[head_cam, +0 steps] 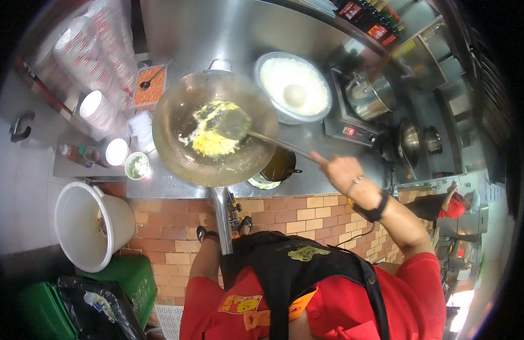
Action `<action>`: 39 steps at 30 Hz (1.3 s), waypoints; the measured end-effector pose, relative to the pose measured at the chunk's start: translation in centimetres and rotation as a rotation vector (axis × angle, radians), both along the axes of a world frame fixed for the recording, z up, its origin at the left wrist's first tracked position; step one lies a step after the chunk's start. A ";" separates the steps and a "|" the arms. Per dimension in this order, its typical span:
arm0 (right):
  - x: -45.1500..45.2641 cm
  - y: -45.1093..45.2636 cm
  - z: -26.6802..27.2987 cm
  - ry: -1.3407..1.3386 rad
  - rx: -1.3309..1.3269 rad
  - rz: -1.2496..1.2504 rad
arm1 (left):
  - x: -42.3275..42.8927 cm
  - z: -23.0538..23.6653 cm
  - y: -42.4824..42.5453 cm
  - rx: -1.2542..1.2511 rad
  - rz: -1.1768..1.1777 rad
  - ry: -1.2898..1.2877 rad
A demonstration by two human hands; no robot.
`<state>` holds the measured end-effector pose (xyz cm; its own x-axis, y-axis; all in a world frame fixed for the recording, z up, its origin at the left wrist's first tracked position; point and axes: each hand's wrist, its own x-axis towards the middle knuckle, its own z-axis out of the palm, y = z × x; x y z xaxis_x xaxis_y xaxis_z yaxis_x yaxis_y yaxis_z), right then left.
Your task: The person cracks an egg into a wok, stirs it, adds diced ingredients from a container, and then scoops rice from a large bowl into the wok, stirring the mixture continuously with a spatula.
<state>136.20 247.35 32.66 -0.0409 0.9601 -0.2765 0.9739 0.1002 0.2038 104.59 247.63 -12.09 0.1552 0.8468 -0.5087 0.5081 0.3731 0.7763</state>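
Observation:
My right hand (342, 172) grips the long handle of a wok spatula (283, 145), one finger stretched along it. The spatula's blade (233, 124) rests on yellow and white scrambled egg (215, 142) in a large metal wok (177, 157). The egg is partly set, with white strands at its left edge. The wok's tubular handle (221, 221) points toward my body over the counter's front edge. My left forearm hangs beside that handle; the hand itself is hidden.
Right of the wok stand a tub of white food (270, 70), a dark pot (283, 163) and an induction cooker (349, 127). On the left are an orange-filled container (158, 91), cups (94, 108) and a small bowl (138, 165). A white bucket (123, 216) stands below. Another person (453, 206) is farther right.

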 end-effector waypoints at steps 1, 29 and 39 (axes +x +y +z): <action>0.5 -1.4 1.8 -0.038 -0.080 -0.031 | 0.0 0.2 -0.6 0.006 0.009 -0.007; 3.5 -0.5 1.4 -0.022 0.015 0.107 | -13.8 12.1 -17.3 -0.439 0.965 -0.297; -1.0 0.3 -1.7 0.200 -0.046 -0.037 | -16.5 11.9 -15.5 -0.429 0.889 -0.333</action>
